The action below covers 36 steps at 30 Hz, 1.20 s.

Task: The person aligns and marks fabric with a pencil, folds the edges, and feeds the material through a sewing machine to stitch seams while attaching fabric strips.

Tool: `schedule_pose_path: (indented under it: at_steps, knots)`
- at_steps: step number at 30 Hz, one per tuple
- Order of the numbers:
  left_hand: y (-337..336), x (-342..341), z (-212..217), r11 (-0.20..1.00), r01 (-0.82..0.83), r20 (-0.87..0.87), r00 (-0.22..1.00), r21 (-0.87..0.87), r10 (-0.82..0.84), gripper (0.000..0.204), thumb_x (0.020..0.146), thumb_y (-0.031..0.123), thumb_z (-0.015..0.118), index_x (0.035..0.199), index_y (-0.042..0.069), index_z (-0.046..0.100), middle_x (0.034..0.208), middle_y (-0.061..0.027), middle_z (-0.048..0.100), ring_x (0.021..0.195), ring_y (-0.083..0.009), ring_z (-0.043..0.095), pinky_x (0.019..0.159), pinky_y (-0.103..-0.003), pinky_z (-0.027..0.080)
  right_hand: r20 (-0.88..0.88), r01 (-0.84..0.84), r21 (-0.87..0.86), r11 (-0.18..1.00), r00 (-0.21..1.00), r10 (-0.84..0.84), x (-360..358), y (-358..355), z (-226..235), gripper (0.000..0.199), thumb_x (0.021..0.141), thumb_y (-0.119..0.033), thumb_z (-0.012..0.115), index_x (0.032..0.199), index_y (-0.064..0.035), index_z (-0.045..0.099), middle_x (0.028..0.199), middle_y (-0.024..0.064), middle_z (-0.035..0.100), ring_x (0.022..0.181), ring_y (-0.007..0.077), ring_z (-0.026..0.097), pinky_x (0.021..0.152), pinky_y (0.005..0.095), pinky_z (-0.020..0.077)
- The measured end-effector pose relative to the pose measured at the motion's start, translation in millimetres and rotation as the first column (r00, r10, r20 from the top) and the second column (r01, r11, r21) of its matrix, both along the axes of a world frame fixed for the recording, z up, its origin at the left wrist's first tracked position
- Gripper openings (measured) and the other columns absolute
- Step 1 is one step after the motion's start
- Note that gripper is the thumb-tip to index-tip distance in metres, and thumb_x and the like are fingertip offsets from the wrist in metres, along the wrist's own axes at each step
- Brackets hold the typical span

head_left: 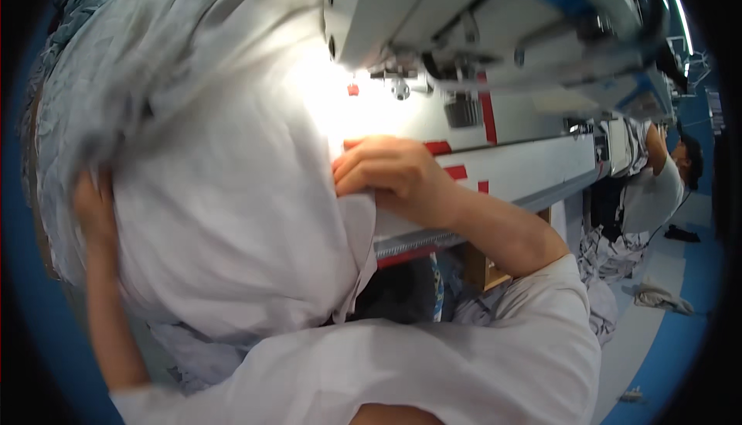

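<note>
Right hand (390, 171): fingers curled, pinching the edge of the large pale grey-white cloth (232, 216) at 12 o'clock of the lap, by the white sewing machine (464, 15).
Left hand (94, 212): at 9 o'clock, pressed into the cloth's bunched side; grip blurred, cannot tell.
Progress: cloth not yet under the needle area (398, 85); judged early, stitching remains.

A garment sewing workshop, seen from above a work station. A white industrial sewing machine (495, 15) fills the top of the view, its lamp glaring on the pale table (525, 166) beneath it, and a big heap of white cloth (224, 193) lies to the left of the machine. To the right of the machine, farther off, another person (668, 181) sits at a second station, with cloth scraps (657, 297) on the blue floor (672, 348) near them.
</note>
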<state>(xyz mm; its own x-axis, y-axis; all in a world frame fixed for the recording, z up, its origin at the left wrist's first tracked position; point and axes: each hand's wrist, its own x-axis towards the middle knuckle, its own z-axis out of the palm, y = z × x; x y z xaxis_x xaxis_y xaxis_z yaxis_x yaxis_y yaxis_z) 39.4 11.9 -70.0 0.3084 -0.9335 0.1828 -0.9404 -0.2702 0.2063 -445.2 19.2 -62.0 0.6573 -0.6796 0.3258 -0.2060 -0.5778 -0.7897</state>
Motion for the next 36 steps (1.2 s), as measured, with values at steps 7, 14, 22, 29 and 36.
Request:
schedule_pose_path:
  at_steps: [7,14,22,29,36]
  knots:
    - [-272,42,-56,0.842,0.495,0.546,0.776,-0.217,-0.316,0.044,0.096,0.052,0.041,0.117,0.016,0.054,0.102,-0.0255,0.063,0.091,-0.0477,0.06,0.075,-0.057,0.046,0.43,0.168,0.488,0.856,0.808,-0.403,20,44,44,0.029,0.086,-0.004,0.061,0.114,-0.0024,0.061,0.121,0.0124,0.062,0.111,0.0212,0.059,0.099,0.0379,0.0447]
    - [-111,-131,57,0.896,0.383,-0.206,0.88,-0.226,-0.428,0.074,0.095,0.05,0.047,0.136,-0.01,0.036,0.136,-0.0326,0.044,0.132,-0.0411,0.04,0.106,-0.042,0.034,0.12,-0.119,0.857,0.501,0.992,0.03,74,108,95,0.033,0.092,-0.021,0.063,0.118,-0.0007,0.058,0.117,0.0127,0.062,0.115,0.0202,0.053,0.099,0.0372,0.0414]
    - [55,-165,50,0.807,0.587,-0.41,0.723,-0.062,-0.557,0.068,0.085,0.011,0.06,0.146,0.003,0.033,0.149,-0.0198,0.035,0.139,-0.0329,0.032,0.115,-0.038,0.024,0.258,-0.198,0.933,0.3,0.951,-0.173,45,222,5,0.025,0.096,-0.019,0.059,0.112,-0.0007,0.065,0.109,0.0095,0.068,0.1,0.0139,0.061,0.088,0.0304,0.0477]
    - [174,-286,59,0.586,0.807,-0.167,0.588,0.067,-0.791,0.017,0.079,0.023,0.07,0.075,0.008,0.062,0.062,-0.0059,0.062,0.054,-0.0249,0.061,0.05,-0.037,0.048,-0.029,0.087,0.568,0.818,0.996,-0.085,35,279,-69,0.035,0.095,-0.024,0.055,0.071,-0.0004,0.064,0.06,0.0161,0.061,0.051,0.038,0.056,0.054,0.0382,0.0503]
    - [193,-284,20,0.292,0.935,-0.406,0.351,0.202,-0.844,0.019,0.08,0.023,0.067,0.07,0.007,0.062,0.054,-0.0119,0.059,0.051,-0.0284,0.062,0.049,-0.039,0.048,-0.13,0.206,-0.189,0.96,0.964,-0.233,-15,188,33,0.032,0.07,-0.023,0.075,0.096,-0.0073,0.066,0.095,0.0081,0.067,0.081,0.0261,0.065,0.07,0.0353,0.0543]
